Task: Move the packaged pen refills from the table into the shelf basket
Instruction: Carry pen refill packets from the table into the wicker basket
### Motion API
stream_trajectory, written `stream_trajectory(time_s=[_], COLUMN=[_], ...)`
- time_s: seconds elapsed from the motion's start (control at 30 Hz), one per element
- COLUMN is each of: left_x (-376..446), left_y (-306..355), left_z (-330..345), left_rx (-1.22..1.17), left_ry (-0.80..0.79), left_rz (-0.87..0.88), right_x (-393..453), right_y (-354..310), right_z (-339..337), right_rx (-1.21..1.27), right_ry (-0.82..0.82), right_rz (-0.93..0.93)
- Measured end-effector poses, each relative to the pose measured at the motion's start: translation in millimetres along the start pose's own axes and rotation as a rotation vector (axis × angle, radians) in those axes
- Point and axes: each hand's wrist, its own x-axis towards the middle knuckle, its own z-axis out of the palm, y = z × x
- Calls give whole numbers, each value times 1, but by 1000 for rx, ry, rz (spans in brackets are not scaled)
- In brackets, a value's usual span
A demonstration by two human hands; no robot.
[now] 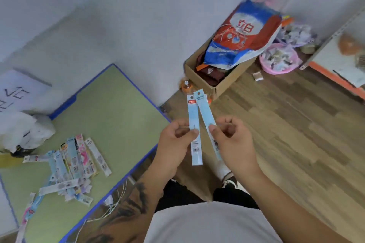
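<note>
Now, held packs: two long blue refill packs (197,124) are up in the air, in front of the person, past the table's edge.
Left hand: the left hand (175,140) pinches one pack near its lower half, thumb on top, fingers curled behind.
Right hand: the right hand (231,140) pinches the other pack the same way.
Why held so: the tops lean together and nearly touch, so I think the person is sorting or checking them before carrying them off.
Packs left: a messy pile of refill packs (73,165) lies on the table, well apart from the hands.
Table: the green table (110,116) has a blue rim.
Basket: a pink basket (278,59) sits on the floor by the shelf (335,59); I cannot tell if it is the right one.
Room: a cardboard box (215,77) with a bag stands on the wooden floor (286,124), near the wall.
</note>
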Motion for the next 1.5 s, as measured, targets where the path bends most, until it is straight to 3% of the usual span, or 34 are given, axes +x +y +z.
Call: stream_trajectory(time_s=[0.37, 0.83, 1.13, 1.5], left_x=[-19, 66, 150, 223], left_y=[39, 99, 233, 284], left_z=[223, 414, 517, 618], left_rx=[188, 325, 209, 216], left_ry=[-354, -669, -801, -889], left_rz=[25, -52, 44, 11], right_x=[7, 110, 230, 308], right_y=[-1, -21, -135, -157], right_z=[-196, -314, -390, -457], right_rx=[283, 385, 234, 210], right_ry=[416, 810, 929, 1031], right_rz=[-3, 97, -50, -36])
